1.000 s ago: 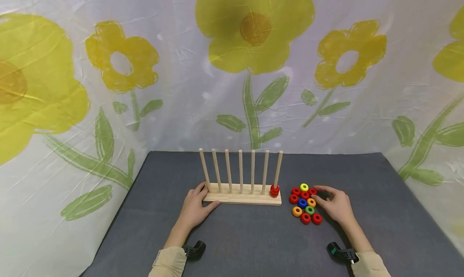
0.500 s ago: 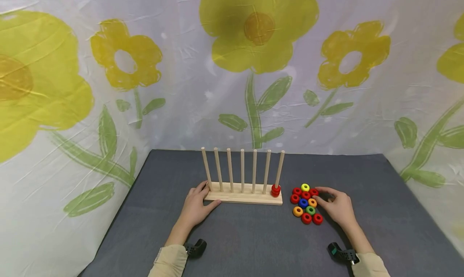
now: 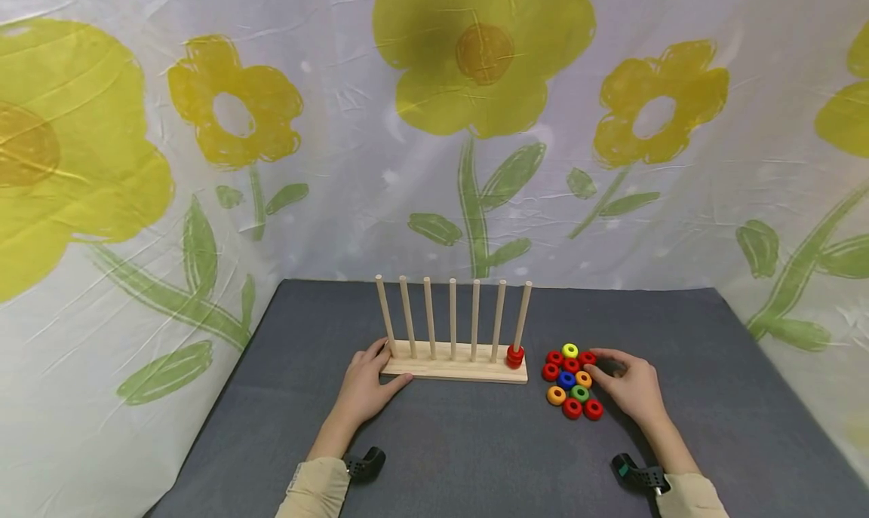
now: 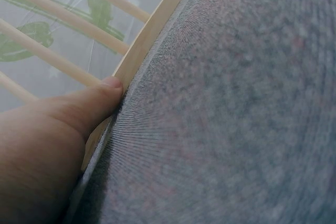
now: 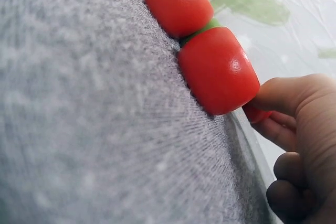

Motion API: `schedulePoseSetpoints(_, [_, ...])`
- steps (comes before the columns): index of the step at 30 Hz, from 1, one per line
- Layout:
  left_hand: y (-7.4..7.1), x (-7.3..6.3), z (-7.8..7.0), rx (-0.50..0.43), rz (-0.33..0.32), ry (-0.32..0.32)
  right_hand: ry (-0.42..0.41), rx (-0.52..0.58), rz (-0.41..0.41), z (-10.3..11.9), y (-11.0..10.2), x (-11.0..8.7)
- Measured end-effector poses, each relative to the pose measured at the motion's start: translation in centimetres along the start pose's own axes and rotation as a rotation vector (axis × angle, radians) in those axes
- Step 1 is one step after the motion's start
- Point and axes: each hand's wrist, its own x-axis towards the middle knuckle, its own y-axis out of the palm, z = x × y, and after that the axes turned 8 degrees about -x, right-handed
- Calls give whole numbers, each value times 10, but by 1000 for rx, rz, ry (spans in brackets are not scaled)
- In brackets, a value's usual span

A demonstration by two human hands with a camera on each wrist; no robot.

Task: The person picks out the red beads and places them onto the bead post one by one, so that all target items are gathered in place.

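A wooden peg board [image 3: 441,369] with a row of several upright pegs stands on the table. Two red rings [image 3: 515,357] are stacked on its rightmost peg. My left hand [image 3: 364,384] grips the board's left end, thumb along the front edge and fingers around the far side; the left wrist view shows the thumb [image 4: 105,95] pressed on the edge. My right hand [image 3: 627,382] pinches a red ring [image 3: 587,358] between thumb and index finger at the far right of the loose group. In the right wrist view that ring [image 5: 255,114] is mostly hidden behind a nearer red ring [image 5: 220,72].
Loose rings lie clustered right of the board: a yellow one [image 3: 569,350], a blue one [image 3: 566,381], a green one [image 3: 580,393], two orange ones and several red ones. The dark grey tabletop [image 3: 475,450] ends at a flower-print curtain [image 3: 326,201] behind.
Both hands keep their places on the board and the red ring. The head view shifts slightly; nothing else visibly moves.
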Motion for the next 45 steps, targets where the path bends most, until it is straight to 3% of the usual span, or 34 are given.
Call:
schedulePoseSetpoints(21, [0, -1, 0, -10, 6, -9, -11, 38, -22, 22, -17, 0])
schedulePoseSetpoints(45, [-2, 0, -1, 1, 16, -22, -107, 61, -92, 58, -41, -3])
